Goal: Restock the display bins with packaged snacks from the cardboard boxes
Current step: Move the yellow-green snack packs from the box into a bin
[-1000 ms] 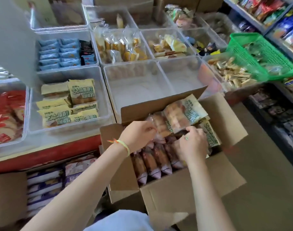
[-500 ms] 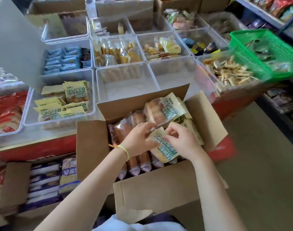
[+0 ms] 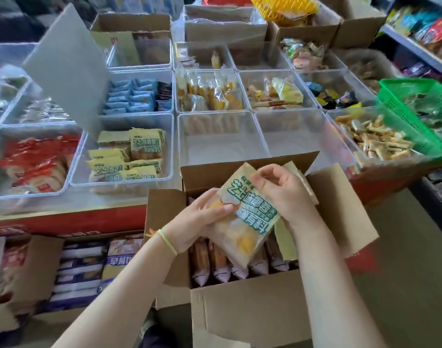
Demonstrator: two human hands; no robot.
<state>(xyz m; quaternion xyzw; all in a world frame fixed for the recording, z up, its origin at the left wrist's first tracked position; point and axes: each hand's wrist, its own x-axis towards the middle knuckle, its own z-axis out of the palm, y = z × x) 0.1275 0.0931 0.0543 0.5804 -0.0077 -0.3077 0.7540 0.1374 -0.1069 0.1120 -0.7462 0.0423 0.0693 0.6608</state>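
Nearest, the open cardboard box (image 3: 252,305) sits below the counter's edge, packets standing on end inside, handy for lifting out. Above it both hands hold one snack packet (image 3: 247,217) printed side up: the left hand (image 3: 200,222) cups its lower edge, thumb on top, while the right hand (image 3: 282,192) has its fingers curled over the upper end — likely gathering packets behind. Beyond, an empty clear bin (image 3: 222,146) waits beside the matching bin (image 3: 127,151) of yellow packets.
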